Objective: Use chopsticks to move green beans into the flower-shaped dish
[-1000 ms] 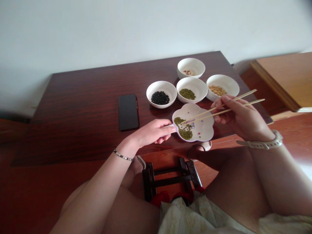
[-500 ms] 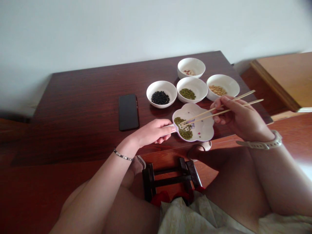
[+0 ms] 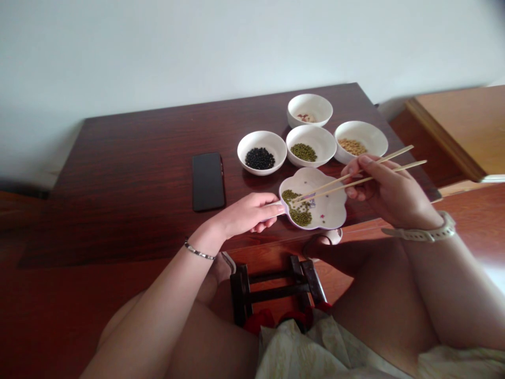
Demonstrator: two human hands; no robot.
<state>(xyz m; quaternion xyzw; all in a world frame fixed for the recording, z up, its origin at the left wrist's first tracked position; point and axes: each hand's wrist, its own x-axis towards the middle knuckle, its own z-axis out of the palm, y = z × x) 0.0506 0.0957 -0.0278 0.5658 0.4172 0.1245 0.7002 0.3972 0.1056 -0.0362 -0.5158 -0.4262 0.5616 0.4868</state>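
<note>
My left hand is closed round the handle of a white, flower-shaped dish with a purple rim. Mung beans lie along the dish's left side, near the handle. A pair of wooden chopsticks is pinched in my right hand, their tips down among the beans; whether a bean sits between the tips I cannot tell. Just beyond the dish stands a white bowl of mung beans. To its left is a bowl of black beans, to its right a bowl of tan beans.
At the back, another white bowl holds a few reddish and pale pieces. A dark phone lies left of the bowls on the brown table. Right of the table stands a lighter wooden piece of furniture. A dark stool is below.
The chopstick tips have shifted very slightly among the mung beans. My left hand, the dish and the bowls stay in place.
</note>
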